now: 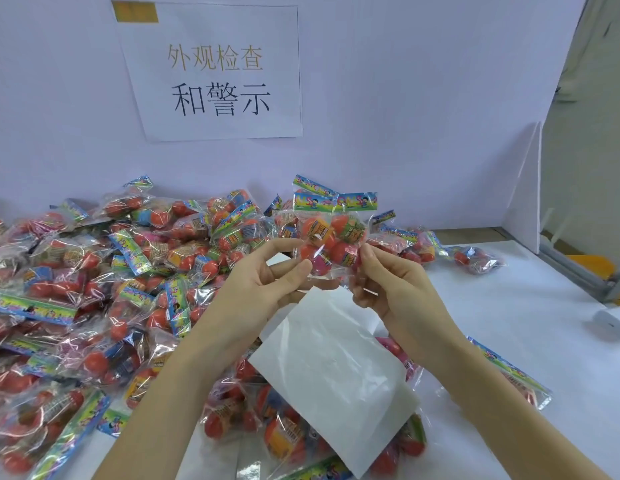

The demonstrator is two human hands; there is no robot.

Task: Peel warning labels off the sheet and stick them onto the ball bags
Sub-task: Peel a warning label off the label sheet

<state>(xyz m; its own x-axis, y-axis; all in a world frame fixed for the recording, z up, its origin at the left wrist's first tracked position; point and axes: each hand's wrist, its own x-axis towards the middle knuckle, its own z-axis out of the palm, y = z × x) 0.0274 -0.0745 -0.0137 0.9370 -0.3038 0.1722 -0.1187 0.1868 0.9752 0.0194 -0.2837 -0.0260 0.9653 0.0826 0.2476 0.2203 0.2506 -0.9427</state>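
Note:
I hold a clear ball bag (331, 242) with red and orange balls and a colourful header card upright above the table centre. My left hand (263, 285) touches its lower left side with thumb and fingers, and also holds the top corner of a white label sheet (336, 368) that hangs down toward me. My right hand (388, 282) pinches the bag's lower right edge. Whether a label sits on the bag, I cannot tell.
A big heap of ball bags (94, 289) covers the left and far side of the white table (509, 313). More bags (509, 375) lie under the sheet and on the right. A white roll-like object (611, 322) sits at the right edge. A paper sign (215, 74) hangs on the back wall.

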